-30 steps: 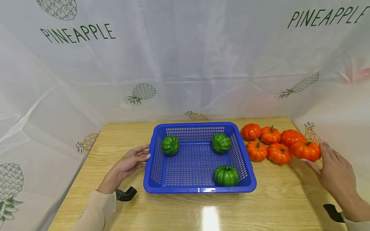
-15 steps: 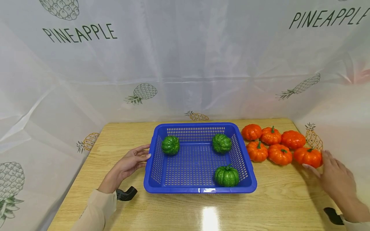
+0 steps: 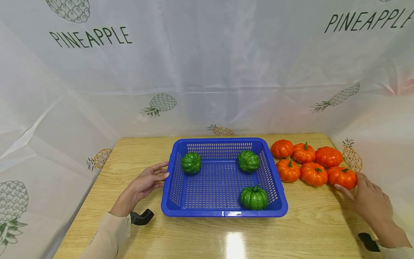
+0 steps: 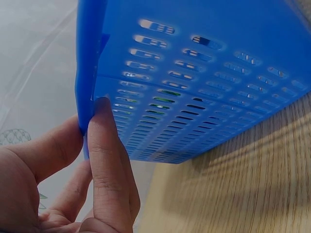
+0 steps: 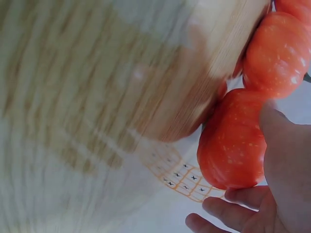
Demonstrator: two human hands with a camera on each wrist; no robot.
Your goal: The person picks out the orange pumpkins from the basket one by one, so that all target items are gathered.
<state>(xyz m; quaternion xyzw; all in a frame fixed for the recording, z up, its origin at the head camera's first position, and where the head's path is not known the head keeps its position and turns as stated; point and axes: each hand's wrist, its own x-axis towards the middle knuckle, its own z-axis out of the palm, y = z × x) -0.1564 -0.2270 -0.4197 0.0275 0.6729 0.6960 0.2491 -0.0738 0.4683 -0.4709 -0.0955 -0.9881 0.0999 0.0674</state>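
Note:
A blue plastic basket with slotted walls stands mid-table. My left hand pinches its left rim; in the left wrist view the thumb and fingers lie on either side of that rim. Inside the basket are three green pumpkins: one back left, one back right, one front right. At the table's right, my right hand holds a small orange pumpkin, thumb at its front and fingers at its right side. The right wrist view shows this orange pumpkin against its neighbour.
Several other orange pumpkins sit in two rows right of the basket, among them one at the back left and one in the front row. A white pineapple-print sheet rises behind and beside the wooden table.
My right hand has lowered the orange pumpkin to the front row's right end and shifted it left against its neighbour. The left hand and basket stay put.

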